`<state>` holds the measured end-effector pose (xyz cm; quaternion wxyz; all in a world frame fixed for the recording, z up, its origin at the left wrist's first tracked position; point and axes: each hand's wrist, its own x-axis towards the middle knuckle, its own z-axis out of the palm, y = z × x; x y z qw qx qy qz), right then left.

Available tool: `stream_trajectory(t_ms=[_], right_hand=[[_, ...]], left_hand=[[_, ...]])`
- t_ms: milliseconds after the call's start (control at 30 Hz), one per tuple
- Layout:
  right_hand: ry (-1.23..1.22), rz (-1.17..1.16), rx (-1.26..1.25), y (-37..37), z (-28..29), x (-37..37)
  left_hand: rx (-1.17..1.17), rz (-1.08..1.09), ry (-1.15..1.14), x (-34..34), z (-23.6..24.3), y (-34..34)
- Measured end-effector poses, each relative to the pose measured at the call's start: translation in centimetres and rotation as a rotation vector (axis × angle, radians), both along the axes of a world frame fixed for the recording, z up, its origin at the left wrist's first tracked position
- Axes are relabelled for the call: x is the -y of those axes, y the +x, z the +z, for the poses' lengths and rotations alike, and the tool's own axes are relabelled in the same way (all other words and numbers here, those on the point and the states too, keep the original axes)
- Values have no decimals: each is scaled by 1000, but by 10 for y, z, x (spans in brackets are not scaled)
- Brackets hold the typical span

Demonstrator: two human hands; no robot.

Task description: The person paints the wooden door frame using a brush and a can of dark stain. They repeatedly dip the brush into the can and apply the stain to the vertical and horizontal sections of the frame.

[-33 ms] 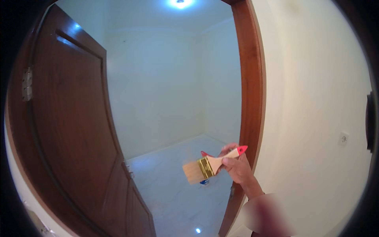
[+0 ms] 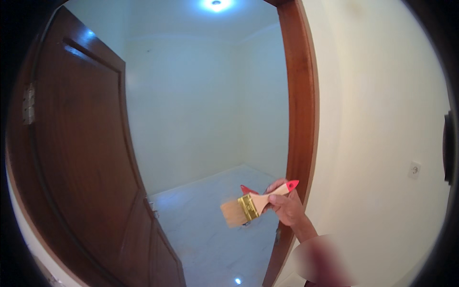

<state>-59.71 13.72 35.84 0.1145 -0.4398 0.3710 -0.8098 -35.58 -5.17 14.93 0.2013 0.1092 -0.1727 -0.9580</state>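
My right hand point(image 2: 286, 206) grips a flat paintbrush point(image 2: 264, 201) by its pale wooden handle, thumb on the near side. The handle's tip is red, the band is brass-coloured, and the light tan bristles point(image 2: 233, 214) point left and slightly down. Behind the brush a red pointed piece point(image 2: 247, 190) sticks out by my fingers; its kind and whether I hold it too cannot be made out. A tiny dark bit shows just under the bristles. The brush is in mid-air before an open doorway, touching no surface. My left hand is out of view.
A dark brown panelled door point(image 2: 88, 143) stands ajar on the left. To the right rises the reddish-brown door frame point(image 2: 302, 95), then a cream wall point(image 2: 368, 119) with a socket point(image 2: 414, 170). Beyond lies a room with a pale marbled floor point(image 2: 205, 239) and a ceiling lamp point(image 2: 216, 4).
The brush and my right hand sit slightly lower. A blue bit beneath the brush is now mostly hidden behind the bristles. The view has shifted a little, so the door appears further left.
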Motion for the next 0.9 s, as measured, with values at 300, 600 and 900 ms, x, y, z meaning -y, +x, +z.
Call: stream_trajectory(t_ms=[300,600,900], right_hand=[[110,79,63,-31,-9,-48],[426,-331,-152,-43,3,-52],[466,-669,-177,-48,20,-9]], left_hand=[[18,-176,48,-3,3,-99],[70,-391,114,35,-28,-172],[-9,-730,191,84,-60,-228]])
